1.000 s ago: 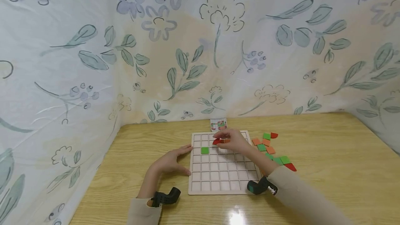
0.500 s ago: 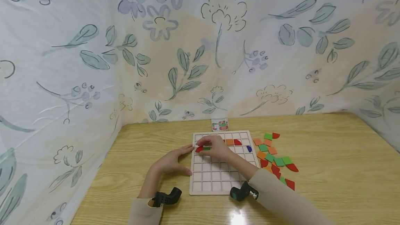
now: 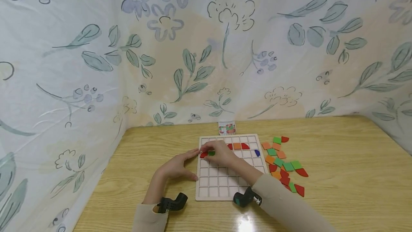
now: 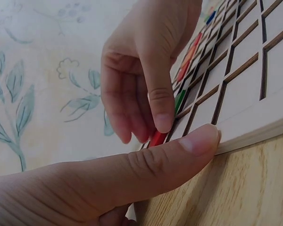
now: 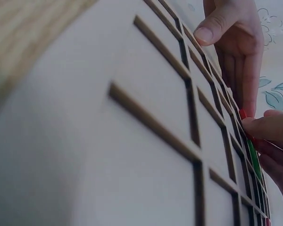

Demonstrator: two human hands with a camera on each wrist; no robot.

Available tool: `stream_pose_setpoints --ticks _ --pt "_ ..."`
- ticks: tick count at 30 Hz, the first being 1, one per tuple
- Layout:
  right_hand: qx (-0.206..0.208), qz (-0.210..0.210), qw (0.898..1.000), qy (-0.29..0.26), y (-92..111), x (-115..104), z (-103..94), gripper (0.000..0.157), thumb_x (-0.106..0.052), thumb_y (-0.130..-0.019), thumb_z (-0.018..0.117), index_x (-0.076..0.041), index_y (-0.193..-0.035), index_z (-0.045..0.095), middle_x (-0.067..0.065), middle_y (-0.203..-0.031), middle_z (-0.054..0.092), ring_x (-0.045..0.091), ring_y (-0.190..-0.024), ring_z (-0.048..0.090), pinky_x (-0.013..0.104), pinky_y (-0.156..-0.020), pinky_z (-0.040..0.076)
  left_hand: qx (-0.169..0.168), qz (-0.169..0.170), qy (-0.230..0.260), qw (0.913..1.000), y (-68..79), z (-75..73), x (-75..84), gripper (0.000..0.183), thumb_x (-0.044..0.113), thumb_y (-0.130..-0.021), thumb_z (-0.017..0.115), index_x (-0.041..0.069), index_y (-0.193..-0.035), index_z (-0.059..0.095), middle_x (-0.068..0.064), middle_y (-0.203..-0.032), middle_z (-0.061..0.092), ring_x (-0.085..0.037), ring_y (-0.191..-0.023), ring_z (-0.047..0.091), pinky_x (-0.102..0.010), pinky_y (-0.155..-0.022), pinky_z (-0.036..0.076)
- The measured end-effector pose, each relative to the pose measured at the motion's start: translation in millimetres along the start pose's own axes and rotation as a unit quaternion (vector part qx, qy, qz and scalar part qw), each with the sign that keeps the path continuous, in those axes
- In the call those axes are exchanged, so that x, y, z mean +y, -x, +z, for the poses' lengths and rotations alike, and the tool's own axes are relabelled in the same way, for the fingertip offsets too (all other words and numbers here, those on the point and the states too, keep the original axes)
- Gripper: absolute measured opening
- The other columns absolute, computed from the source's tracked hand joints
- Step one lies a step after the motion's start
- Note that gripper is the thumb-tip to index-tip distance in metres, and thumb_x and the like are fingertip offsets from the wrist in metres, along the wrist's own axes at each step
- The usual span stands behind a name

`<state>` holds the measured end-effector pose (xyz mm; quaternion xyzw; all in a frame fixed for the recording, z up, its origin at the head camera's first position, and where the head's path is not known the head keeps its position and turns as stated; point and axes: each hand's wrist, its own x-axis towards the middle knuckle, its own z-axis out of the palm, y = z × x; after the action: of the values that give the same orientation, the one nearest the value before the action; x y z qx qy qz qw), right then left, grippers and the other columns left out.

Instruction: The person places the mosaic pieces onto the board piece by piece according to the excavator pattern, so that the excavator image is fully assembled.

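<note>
A wooden grid board [image 3: 214, 199] lies flat on the table. My right hand [image 3: 220, 152] reaches over its left side, thumb and fingertips pinching a red tile [image 3: 203, 155] at a cell in the leftmost column. Just right of that tile sits a green square tile [image 3: 211, 153], partly covered by the hand. In the left wrist view, the red tile [image 4: 158, 138] shows low between the thumb and fingers. My left hand [image 3: 175, 167] rests at the board's left edge, thumb and fingers spread along it; its thumb [image 4: 200, 140] touches the rim.
On the board, an orange tile [image 3: 237, 146] lies beside red tiles, and a blue piece [image 3: 257, 153] sits at the right. Several loose tiles [image 3: 288, 166] are scattered right of the board. Behind it stands a small pattern card [image 3: 226, 128], near the floral cloth [image 3: 199, 81].
My right hand has moved left across the board with the red tile, from the upper middle down to the leftmost column beside the green square. The left hand has stayed in place.
</note>
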<state>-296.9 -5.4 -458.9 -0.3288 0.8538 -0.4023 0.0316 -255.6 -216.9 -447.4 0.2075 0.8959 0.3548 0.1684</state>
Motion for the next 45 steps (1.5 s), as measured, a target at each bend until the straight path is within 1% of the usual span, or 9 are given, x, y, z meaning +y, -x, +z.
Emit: stream_pose_setpoints --ticks 8,11,16,23,29,33,38,42,45 --pt "-0.006 -0.013 1.000 0.008 4 -2 -3.3 0.025 -0.003 -0.077 0.072 -0.008 -0.102 0.068 0.002 -0.097 0.069 0.016 -0.098 0.061 0.037 -0.091 0.048 -0.003 0.000 0.004 1.0000 -0.7 0.1 0.6 0.093 0.033 -0.065 0.083 0.021 -0.143 0.036 -0.001 -0.150 0.028 -0.027 -0.138 0.022 -0.050 -0.109 0.024" --pt "-0.007 -0.020 1.000 0.015 5 -3 -2.9 0.027 -0.004 -0.077 0.072 -0.008 -0.104 0.068 0.003 -0.100 0.068 0.017 -0.101 0.061 0.037 -0.092 0.047 -0.003 0.006 0.006 1.0000 -0.9 0.3 0.5 0.093 0.032 -0.065 0.083 0.019 -0.144 0.035 -0.003 -0.151 0.027 -0.028 -0.138 0.022 -0.052 -0.108 0.024" --pt "-0.009 -0.024 0.999 0.030 8 -4 -2.6 0.029 -0.006 -0.077 0.072 -0.009 -0.106 0.067 0.002 -0.103 0.068 0.018 -0.105 0.060 0.037 -0.093 0.046 -0.005 0.010 0.009 0.9999 -1.6 0.9 0.6 0.092 0.032 -0.066 0.083 0.021 -0.143 0.035 -0.003 -0.151 0.027 -0.029 -0.138 0.022 -0.053 -0.108 0.024" --pt "-0.014 -0.029 0.999 0.010 8 0 -5.0 0.027 -0.006 -0.078 0.072 -0.007 -0.105 0.068 0.003 -0.101 0.069 0.017 -0.103 0.060 0.038 -0.093 0.046 -0.006 0.003 0.006 1.0000 -0.9 0.3 0.7 0.091 0.033 -0.065 0.083 0.022 -0.143 0.036 -0.001 -0.151 0.027 -0.028 -0.138 0.022 -0.053 -0.108 0.024" --pt "-0.013 -0.021 1.000 0.002 5 2 -4.8 0.025 -0.009 -0.079 0.072 -0.010 -0.104 0.068 0.000 -0.100 0.069 0.017 -0.105 0.060 0.039 -0.094 0.046 -0.002 0.003 0.003 1.0000 -0.6 0.0 0.3 0.092 0.034 -0.065 0.083 0.023 -0.143 0.036 0.000 -0.151 0.027 -0.027 -0.138 0.022 -0.052 -0.109 0.022" --pt "-0.017 -0.028 0.999 0.008 3 1 -3.7 0.025 -0.006 -0.080 0.070 -0.010 -0.104 0.068 0.000 -0.098 0.069 0.016 -0.103 0.061 0.037 -0.093 0.046 0.000 0.006 0.001 1.0000 -0.5 -0.1 -0.5 0.092 0.035 -0.064 0.083 0.023 -0.143 0.036 -0.001 -0.151 0.028 -0.028 -0.138 0.022 -0.052 -0.109 0.022" --pt "-0.017 -0.016 1.000 0.009 2 0 -2.9 0.026 -0.002 -0.080 0.069 -0.011 -0.104 0.068 -0.001 -0.097 0.069 0.015 -0.102 0.061 0.036 -0.094 0.046 -0.001 0.006 -0.005 1.0000 -0.7 -0.1 -1.1 0.092 0.037 -0.064 0.083 0.024 -0.143 0.037 -0.001 -0.151 0.028 -0.028 -0.138 0.022 -0.052 -0.109 0.022" --pt "-0.007 -0.019 1.000 0.008 6 0 -4.8 0.025 -0.004 -0.079 0.069 -0.011 -0.104 0.069 0.000 -0.099 0.069 0.017 -0.104 0.060 0.038 -0.093 0.046 -0.003 0.007 -0.006 1.0000 -0.8 -0.5 -1.3 0.092 0.036 -0.065 0.083 0.022 -0.143 0.036 -0.001 -0.151 0.028 -0.028 -0.138 0.022 -0.052 -0.109 0.022" --pt "0.002 -0.004 1.000 -0.015 13 2 -9.5 0.025 -0.006 -0.079 0.070 -0.011 -0.104 0.069 0.001 -0.102 0.068 0.017 -0.104 0.060 0.038 -0.093 0.047 -0.005 0.005 -0.007 0.9999 -0.7 -0.2 -1.3 0.091 0.036 -0.065 0.082 0.021 -0.143 0.037 0.000 -0.151 0.028 -0.027 -0.139 0.022 -0.051 -0.109 0.022"
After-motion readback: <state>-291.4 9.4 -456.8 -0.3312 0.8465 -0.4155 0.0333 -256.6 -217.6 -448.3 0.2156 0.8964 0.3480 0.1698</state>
